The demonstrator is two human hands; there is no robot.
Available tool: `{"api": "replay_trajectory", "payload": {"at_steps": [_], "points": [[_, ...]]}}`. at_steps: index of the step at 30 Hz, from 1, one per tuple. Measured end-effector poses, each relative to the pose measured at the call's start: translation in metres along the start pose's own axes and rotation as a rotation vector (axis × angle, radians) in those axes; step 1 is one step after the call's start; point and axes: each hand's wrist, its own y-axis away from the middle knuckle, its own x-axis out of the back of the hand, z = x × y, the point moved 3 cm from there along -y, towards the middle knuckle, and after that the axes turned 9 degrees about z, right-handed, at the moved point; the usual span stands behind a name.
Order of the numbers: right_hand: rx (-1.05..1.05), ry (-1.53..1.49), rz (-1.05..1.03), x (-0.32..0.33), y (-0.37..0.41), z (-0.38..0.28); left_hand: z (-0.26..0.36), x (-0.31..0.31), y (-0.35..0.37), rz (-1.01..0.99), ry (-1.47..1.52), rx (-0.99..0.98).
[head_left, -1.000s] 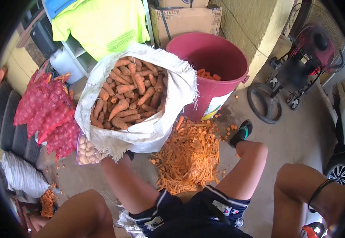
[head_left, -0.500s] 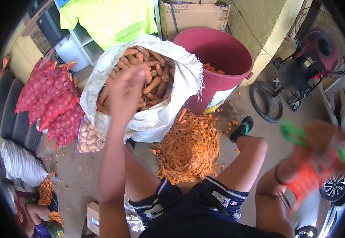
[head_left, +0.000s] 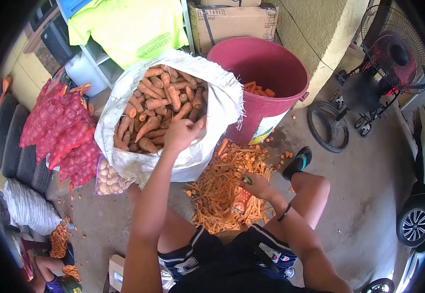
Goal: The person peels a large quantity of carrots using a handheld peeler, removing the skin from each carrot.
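Over the right side of the open white sack (head_left: pixel 222 90), my left hand (head_left: pixel 180 135) is closed, its fingertips on a carrot (head_left: pixel 202 122) by the sack's inner edge. Unpeeled carrots (head_left: pixel 149 105) fill the sack. My right hand (head_left: pixel 257 186) is closed round a green-handled tool (head_left: pixel 247 180), whose working end I cannot make out. Below that hand, a red-orange patterned object (head_left: pixel 242 201) lies against the heap of orange peelings (head_left: pixel 212 195) between my legs; whether I touch it is unclear.
Behind the heap stands a maroon bin (head_left: pixel 271 115) with orange carrots inside. Red net bags (head_left: pixel 56 127) and a bag of pale produce (head_left: pixel 109 178) are at left. A fan (head_left: pixel 395 53), a tyre (head_left: pixel 327 127) and a car wheel (head_left: pixel 414 227) are at right. Another person sits lower left.
My right hand has swung from the far right to above the peelings, with the green tool. My left hand has moved down and right, to the sack's inner edge.
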Motion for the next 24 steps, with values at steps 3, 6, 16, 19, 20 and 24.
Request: {"api": "replay_trajectory", "payload": {"at_steps": [3,6,16,19,20,24], "points": [[-0.104,-0.011,-0.072,0.007,0.000,-0.002,-0.021,0.031,0.002,0.072,0.351,0.083],[-0.089,-0.047,-0.065,0.006,-0.003,0.001,-0.020,0.056,0.016,0.167,0.864,0.194],[0.149,-0.122,0.209,0.022,0.004,-0.055,0.001,-0.059,0.129,-0.071,0.824,0.060],[0.210,-0.152,0.241,0.017,0.007,-0.060,-0.003,-0.084,0.141,-0.081,0.768,-0.013],[0.223,-0.160,0.240,0.014,0.008,-0.060,-0.004,-0.089,0.144,-0.095,0.760,-0.014],[0.285,-0.176,0.230,0.004,0.001,-0.055,-0.009,-0.098,0.146,-0.094,0.664,-0.087]]}}
